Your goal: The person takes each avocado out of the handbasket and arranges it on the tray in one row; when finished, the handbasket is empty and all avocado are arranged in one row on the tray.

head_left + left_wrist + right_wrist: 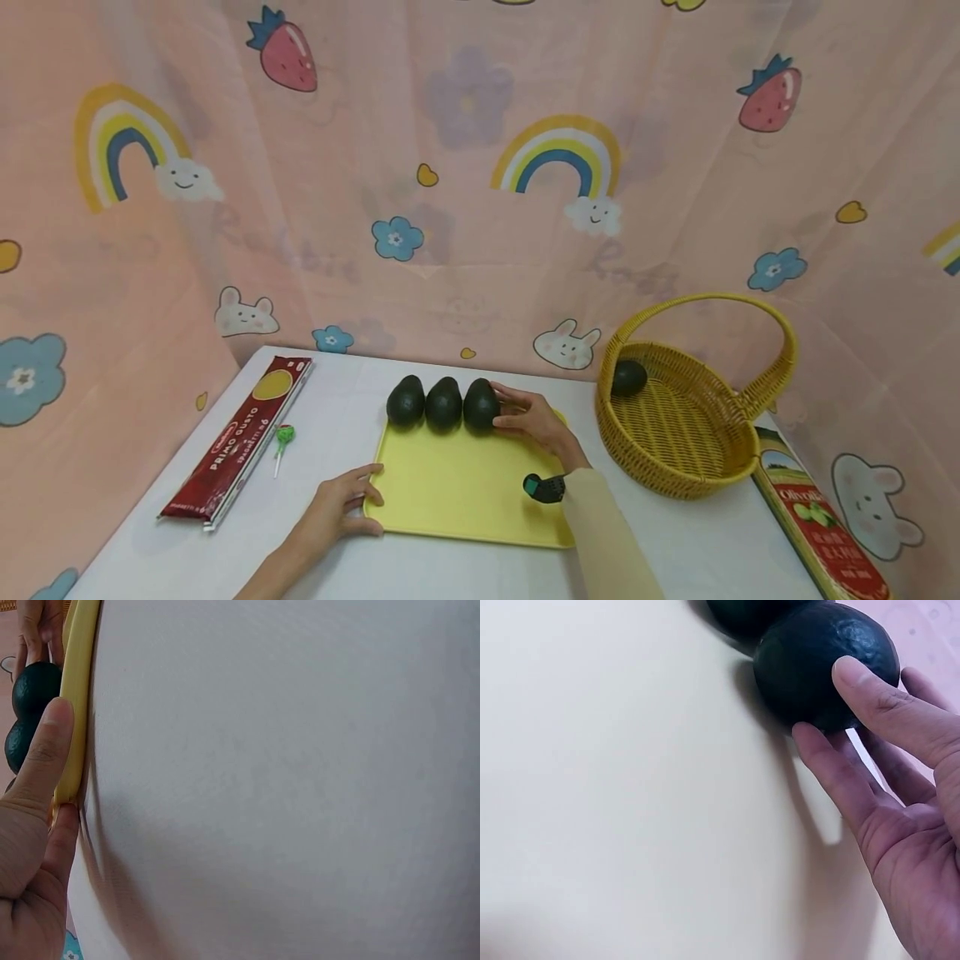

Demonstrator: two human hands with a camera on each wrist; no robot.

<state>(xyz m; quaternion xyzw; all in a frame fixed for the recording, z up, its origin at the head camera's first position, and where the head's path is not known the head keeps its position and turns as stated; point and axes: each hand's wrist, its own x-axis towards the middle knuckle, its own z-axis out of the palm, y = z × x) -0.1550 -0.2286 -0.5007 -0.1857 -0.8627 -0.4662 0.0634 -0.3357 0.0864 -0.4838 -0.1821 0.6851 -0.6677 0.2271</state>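
Three dark green avocados stand side by side along the far edge of a yellow tray [465, 492]: a left one [406, 402], a middle one [443, 405] and a right one [481, 406]. My right hand [531, 419] holds the right avocado from its right side, thumb and fingertips against its skin in the right wrist view [817, 667]. At the tray's left edge, my left hand [337, 504] grips the rim between thumb and fingers. The left wrist view shows that thumb [49, 746] lying along the yellow rim [79, 697].
A yellow wicker basket [675, 483] with a tall handle stands at the right, one avocado [628, 378] inside. Beside it lies a red and green Olivoila package [817, 517]. A red spaghetti pack [240, 433] and a green lollipop [285, 433] lie at the left.
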